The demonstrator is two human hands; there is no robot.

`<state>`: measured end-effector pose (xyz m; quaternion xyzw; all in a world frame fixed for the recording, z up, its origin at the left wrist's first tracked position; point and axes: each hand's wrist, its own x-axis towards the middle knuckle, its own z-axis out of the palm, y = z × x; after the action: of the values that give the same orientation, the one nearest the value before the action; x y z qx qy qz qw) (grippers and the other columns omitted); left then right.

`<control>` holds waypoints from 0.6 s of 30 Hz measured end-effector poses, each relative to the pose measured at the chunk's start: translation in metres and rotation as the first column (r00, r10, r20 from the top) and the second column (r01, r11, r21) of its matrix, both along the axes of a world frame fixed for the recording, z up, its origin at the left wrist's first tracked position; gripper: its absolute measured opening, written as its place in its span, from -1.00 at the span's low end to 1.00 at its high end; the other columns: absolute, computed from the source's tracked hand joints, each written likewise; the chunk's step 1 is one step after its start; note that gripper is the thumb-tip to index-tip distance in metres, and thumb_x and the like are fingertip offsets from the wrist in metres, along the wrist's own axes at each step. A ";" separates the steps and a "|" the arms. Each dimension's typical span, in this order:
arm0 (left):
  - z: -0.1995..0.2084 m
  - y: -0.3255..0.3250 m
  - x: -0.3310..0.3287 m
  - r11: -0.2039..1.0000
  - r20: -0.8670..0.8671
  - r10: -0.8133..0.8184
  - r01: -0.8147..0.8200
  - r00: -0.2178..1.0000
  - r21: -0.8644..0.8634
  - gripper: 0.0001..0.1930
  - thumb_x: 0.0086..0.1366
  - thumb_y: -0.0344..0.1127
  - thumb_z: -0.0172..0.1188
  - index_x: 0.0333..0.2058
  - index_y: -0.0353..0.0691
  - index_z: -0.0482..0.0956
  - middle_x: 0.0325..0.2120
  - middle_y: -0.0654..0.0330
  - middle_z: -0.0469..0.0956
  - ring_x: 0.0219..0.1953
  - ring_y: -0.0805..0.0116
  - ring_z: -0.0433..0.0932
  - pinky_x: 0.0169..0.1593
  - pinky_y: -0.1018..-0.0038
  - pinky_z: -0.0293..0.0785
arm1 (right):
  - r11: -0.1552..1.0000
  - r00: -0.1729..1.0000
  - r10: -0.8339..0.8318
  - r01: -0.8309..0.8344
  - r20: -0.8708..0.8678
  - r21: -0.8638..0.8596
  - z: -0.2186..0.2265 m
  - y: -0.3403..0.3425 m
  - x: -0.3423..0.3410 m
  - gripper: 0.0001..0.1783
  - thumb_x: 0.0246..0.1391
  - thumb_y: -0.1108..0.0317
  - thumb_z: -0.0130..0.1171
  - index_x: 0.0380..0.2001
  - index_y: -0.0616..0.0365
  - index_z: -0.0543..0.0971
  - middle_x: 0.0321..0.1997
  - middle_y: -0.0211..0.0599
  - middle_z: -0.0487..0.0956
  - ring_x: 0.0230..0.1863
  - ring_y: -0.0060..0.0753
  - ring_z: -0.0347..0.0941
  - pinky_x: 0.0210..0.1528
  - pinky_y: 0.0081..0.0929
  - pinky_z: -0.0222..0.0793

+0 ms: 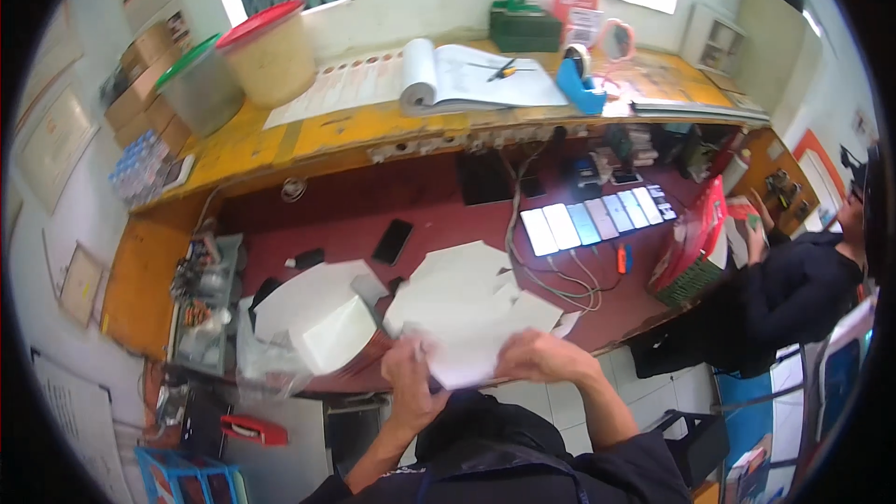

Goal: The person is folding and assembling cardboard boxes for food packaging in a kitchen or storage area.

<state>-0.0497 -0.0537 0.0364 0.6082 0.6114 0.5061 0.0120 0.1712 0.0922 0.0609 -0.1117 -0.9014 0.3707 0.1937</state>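
Left of centre, one opened white box (345,341) lies on the desk (448,224). At centre, the left hand (411,378) pinches one white card sheet (457,299), presumably steadying it; the right hand (546,357) curls at its edge, grip unclear. Right of centre, about eight phones (600,218) lie rowed, apparently charging.

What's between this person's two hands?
A white sheet: in the head view, its near part fills the gap between the left hand and right hand.

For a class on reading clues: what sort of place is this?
Probably a phone shop or workshop: flat rectangular phones with lit screens line a dark-red worktop, and a blue plastic tape dispenser stands on the yellow wooden shelf behind.
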 end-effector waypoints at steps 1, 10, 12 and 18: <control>0.009 -0.001 -0.013 0.936 -0.243 -0.281 0.210 0.928 -0.281 -0.56 0.08 -0.41 0.42 -0.03 -0.28 0.60 -0.18 0.15 0.62 -0.05 0.11 0.55 0.19 0.11 0.32 | 0.992 0.991 0.017 -0.001 0.129 -0.129 0.009 -0.013 0.013 -0.84 -0.01 0.43 0.30 -0.29 0.08 0.67 -0.27 -0.24 0.66 -0.14 -0.16 0.57 -0.01 -0.19 0.44; -0.082 0.028 0.014 -0.076 0.986 -0.169 0.997 0.016 -0.029 -0.71 0.39 -0.32 0.20 0.04 -0.27 0.54 -0.14 0.27 0.63 -0.10 0.50 0.59 0.00 0.51 0.48 | 0.905 0.868 -0.409 0.344 -0.284 -0.250 -0.013 -0.087 0.057 -0.79 -0.16 0.47 0.37 -0.39 0.07 0.58 -0.33 -0.42 0.60 -0.15 -0.34 0.52 0.11 -0.28 0.26; -0.132 0.007 0.021 -0.105 0.985 0.113 0.984 -0.132 0.144 -0.65 0.46 -0.28 0.09 0.15 -0.24 0.46 -0.01 0.28 0.57 -0.01 0.52 0.53 0.10 0.53 0.41 | 0.862 0.820 -0.505 0.467 -0.269 -0.196 0.002 -0.104 0.055 -0.80 -0.12 0.39 0.41 -0.45 0.07 0.54 -0.43 -0.45 0.54 -0.26 -0.32 0.44 -0.02 -0.38 0.25; -0.121 0.021 0.047 -0.036 0.936 -0.177 0.948 0.305 -0.316 -0.67 0.42 -0.43 0.11 0.13 -0.29 0.49 -0.07 0.25 0.60 -0.07 0.52 0.56 0.05 0.51 0.47 | 0.639 0.648 -0.761 0.757 -0.031 0.132 -0.016 -0.126 0.048 -0.77 -0.08 0.30 0.42 -0.45 0.06 0.53 -0.52 -0.39 0.41 -0.31 -0.27 0.44 -0.14 -0.30 0.25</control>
<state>-0.0030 -0.0324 -0.0845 0.4652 0.3497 0.1790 0.7932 0.2191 -0.0334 0.0454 -0.4713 -0.7966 0.1926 0.3260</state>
